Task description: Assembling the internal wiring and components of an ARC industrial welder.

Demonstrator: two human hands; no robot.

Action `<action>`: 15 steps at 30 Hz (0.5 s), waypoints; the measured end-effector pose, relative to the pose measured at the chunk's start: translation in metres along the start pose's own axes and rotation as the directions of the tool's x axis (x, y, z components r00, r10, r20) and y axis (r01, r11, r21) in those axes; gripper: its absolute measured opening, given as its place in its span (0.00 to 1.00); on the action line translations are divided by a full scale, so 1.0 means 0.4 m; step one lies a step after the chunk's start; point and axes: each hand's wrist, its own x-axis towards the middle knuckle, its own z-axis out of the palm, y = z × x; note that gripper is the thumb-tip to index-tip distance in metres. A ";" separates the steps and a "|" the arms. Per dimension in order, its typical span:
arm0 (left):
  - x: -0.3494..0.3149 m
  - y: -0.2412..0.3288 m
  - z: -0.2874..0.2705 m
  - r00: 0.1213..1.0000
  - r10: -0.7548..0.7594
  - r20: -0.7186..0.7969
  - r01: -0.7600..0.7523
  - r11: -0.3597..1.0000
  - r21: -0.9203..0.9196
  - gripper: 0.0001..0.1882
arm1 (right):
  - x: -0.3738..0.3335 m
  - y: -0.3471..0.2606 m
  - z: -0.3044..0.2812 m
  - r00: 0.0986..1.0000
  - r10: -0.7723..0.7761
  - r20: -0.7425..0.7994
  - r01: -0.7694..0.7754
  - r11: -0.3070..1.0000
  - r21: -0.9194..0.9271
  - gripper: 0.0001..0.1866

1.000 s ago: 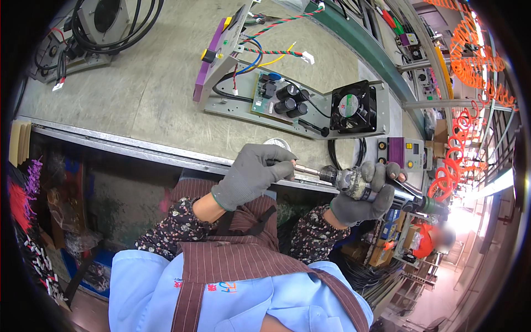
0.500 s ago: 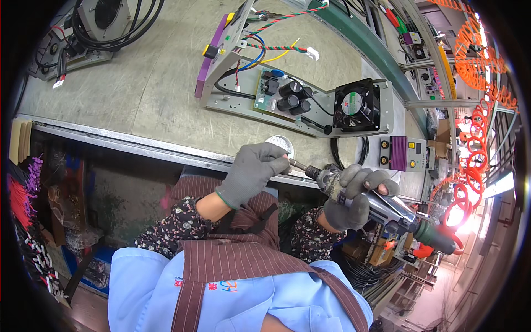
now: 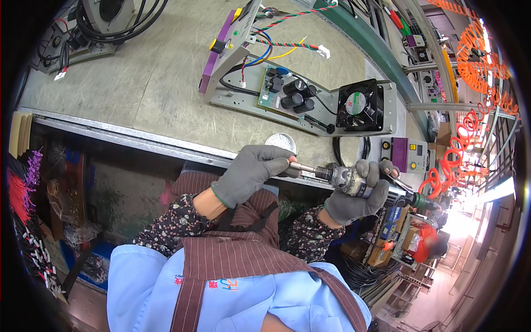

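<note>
Left hand point(image 3: 249, 172), in a gray glove, had thumb and fingers pinched together right at the front end of the silver bit point(image 3: 306, 167), though the very tip was too hidden to tell what else was in there. The gloved right hand point(image 3: 365, 193) had its fingers wrapped around the power driver point(image 3: 347, 180), so the tool lay between the 2 hands, by the workbench point(image 3: 182, 83)'s front edge. Just past the left fingertips sat a little white dish point(image 3: 294, 143), and beyond that an open metal chassis point(image 3: 243, 108) with a black fan point(image 3: 359, 105).
</note>
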 end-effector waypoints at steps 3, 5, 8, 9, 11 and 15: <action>-0.005 -0.004 -0.001 1.000 -0.003 -0.017 0.002 0.999 -0.038 0.12 | 0.001 0.000 -0.016 0.995 0.102 0.012 -0.102 0.992 0.068 0.14; -0.005 -0.006 -0.005 1.000 0.031 -0.003 -0.031 0.998 0.055 0.12 | 0.001 -0.001 -0.025 0.996 0.077 -0.032 -0.078 0.997 -0.010 0.14; -0.002 -0.007 -0.010 0.999 0.038 -0.001 -0.038 0.994 0.098 0.12 | -0.001 -0.002 -0.034 0.996 0.084 -0.014 -0.084 0.996 -0.001 0.14; -0.001 -0.007 -0.011 0.999 0.043 -0.003 -0.043 0.994 0.099 0.12 | -0.002 -0.002 -0.036 0.996 0.086 -0.029 -0.087 0.996 -0.013 0.14; 0.000 -0.004 -0.011 1.000 0.002 -0.002 -0.002 0.996 0.091 0.12 | -0.002 -0.001 -0.037 0.997 0.058 -0.049 -0.059 0.998 -0.020 0.15; -0.004 0.003 -0.017 1.000 -0.006 -0.002 0.006 0.998 0.059 0.11 | -0.006 -0.001 -0.035 0.994 0.109 -0.013 -0.109 0.994 0.017 0.16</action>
